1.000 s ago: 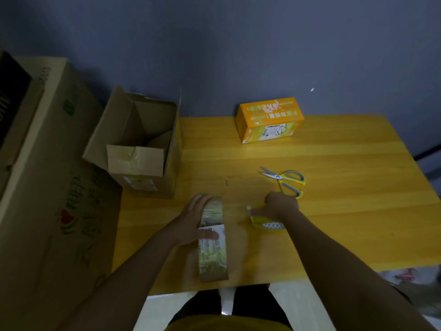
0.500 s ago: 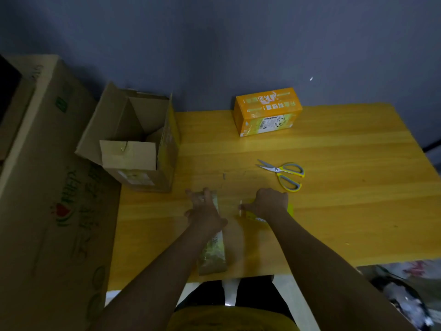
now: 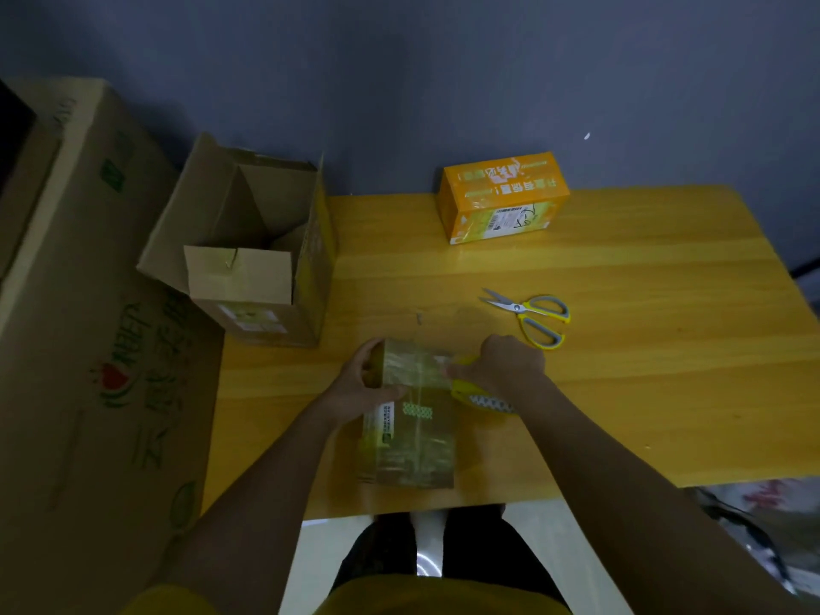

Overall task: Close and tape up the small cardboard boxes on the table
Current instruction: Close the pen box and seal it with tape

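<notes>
A small printed cardboard box (image 3: 410,441) lies on the yellow wooden table (image 3: 621,392) near its front edge, its top glossy with clear tape. My left hand (image 3: 361,383) grips the box's far left corner. My right hand (image 3: 501,364) holds a yellow tape roll (image 3: 481,395) against the box's far right side, fingers curled round it. A strip of clear tape runs across the box's far end between the two hands.
Yellow-handled scissors (image 3: 534,315) lie just behind my right hand. An orange closed box (image 3: 501,197) stands at the table's back edge. An open brown carton (image 3: 257,246) sits at the back left corner. A large cardboard box (image 3: 88,348) stands left of the table.
The small box has turned from standing on its narrow side to lying flat and wider. My right hand with the tape roll has come in against the box's far end.
</notes>
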Tool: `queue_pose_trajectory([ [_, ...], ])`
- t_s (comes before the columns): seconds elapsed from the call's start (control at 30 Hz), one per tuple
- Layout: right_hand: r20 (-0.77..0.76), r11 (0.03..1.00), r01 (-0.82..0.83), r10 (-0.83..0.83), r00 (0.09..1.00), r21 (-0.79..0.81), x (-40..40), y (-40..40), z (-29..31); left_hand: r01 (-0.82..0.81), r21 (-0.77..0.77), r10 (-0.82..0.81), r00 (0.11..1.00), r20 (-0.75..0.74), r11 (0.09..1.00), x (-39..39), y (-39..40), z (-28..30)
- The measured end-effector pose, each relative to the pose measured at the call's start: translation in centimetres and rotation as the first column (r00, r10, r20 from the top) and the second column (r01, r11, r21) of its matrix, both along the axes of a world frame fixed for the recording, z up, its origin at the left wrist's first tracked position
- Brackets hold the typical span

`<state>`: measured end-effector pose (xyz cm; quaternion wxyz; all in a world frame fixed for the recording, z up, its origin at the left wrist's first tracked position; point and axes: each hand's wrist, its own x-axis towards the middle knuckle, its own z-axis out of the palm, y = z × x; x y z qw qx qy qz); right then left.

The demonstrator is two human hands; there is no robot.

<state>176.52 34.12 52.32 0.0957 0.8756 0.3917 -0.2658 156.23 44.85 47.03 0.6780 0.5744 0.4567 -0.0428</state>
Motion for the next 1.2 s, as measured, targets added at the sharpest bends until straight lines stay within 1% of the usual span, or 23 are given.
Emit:
queue_pose_trajectory([
  [0.1,0.008,1.000,0.012,-0.012,1.000,0.003,-0.5,0.4,-0.3,0.006,-0.003,-0.006,1.000,-0.015,1.000,-0.2,0.2,-0.6],
  [0.17,0.045,1.000,-0.012,0.013,0.999,-0.005,-0.9,0.9,-0.3,0.021,-0.016,-0.022,1.000,-0.015,1.000,-0.5,0.5,-0.9],
  [0.23,0.084,0.997,-0.062,0.065,0.994,-0.047,-1.4,1.5,-0.2,0.054,-0.014,-0.055,0.998,-0.029,0.998,-0.7,0.7,-1.1],
  [0.3,0.087,0.989,-0.121,0.128,0.988,-0.089,-1.8,2.2,0.1,0.120,0.047,-0.117,0.991,-0.071,0.992,-1.0,0.8,-1.2],
  [0.37,0.047,0.983,-0.167,0.171,0.984,-0.079,-1.9,2.5,0.7,0.218,0.172,-0.199,0.972,-0.123,0.961,-1.3,0.9,-1.4],
  [0.43,-0.048,0.988,-0.155,0.156,0.987,0.014,-1.1,2.4,1.4,0.344,0.346,-0.297,0.938,-0.181,0.873,-1.3,0.9,-1.5],
  [0.5,-0.212,0.989,-0.072,0.098,0.972,0.128,-0.2,2.0,2.1,0.475,0.500,-0.383,0.880,-0.281,0.724,-1.0,0.9,-1.6],
  [0.53,-0.286,0.985,-0.027,0.075,0.955,0.168,0.3,1.6,2.3,0.535,0.537,-0.416,0.845,-0.336,0.652,-0.7,0.9,-1.5],
  [0.57,-0.346,0.980,0.026,0.045,0.937,0.198,0.7,1.2,2.2,0.582,0.549,-0.440,0.813,-0.381,0.600,-0.5,0.9,-1.4],
  [0.63,-0.466,0.956,0.172,-0.043,0.884,0.237,1.1,0.2,1.4,0.649,0.534,-0.480,0.760,-0.438,0.542,-0.2,1.0,-1.3],
  [0.7,-0.545,0.920,0.287,-0.101,0.832,0.268,1.3,-0.6,0.5,0.683,0.508,-0.518,0.730,-0.446,0.525,-0.4,1.0,-1.4],
  [0.73,-0.547,0.908,0.302,-0.101,0.831,0.290,1.4,-0.8,0.2,0.684,0.502,-0.528,0.729,-0.435,0.530,-0.6,1.0,-1.5],
  [0.83,-0.471,0.911,0.247,-0.068,0.880,0.329,1.3,-0.7,-0.2,0.648,0.530,-0.507,0.760,-0.406,0.546,-1.2,0.6,-1.7],
  [0.93,-0.303,0.947,0.091,0.007,0.953,0.309,1.7,-1.1,-0.5,0.648,0.520,-0.494,0.761,-0.420,0.556,-1.3,0.7,-1.8],
  [1.0,-0.144,0.973,0.010,0.023,0.989,0.229,2.6,-1.7,-0.8,0.649,0.502,-0.498,0.761,-0.416,0.572,-1.2,0.7,-2.0],
  [1.07,-0.037,0.997,0.003,0.000,0.999,0.083,3.5,-2.5,-1.3,0.658,0.483,-0.514,0.753,-0.410,0.578,-0.9,0.7,-1.9],
  [1.13,-0.044,0.999,0.047,-0.046,0.998,0.006,3.8,-2.9,-2.1,0.671,0.472,-0.528,0.742,-0.414,0.572,-0.6,0.7,-1.9],
  [1.2,-0.063,0.998,0.052,-0.054,0.997,-0.025,3.7,-2.9,-2.6,0.671,0.464,-0.527,0.741,-0.416,0.578,-0.4,0.7,-1.9],
])
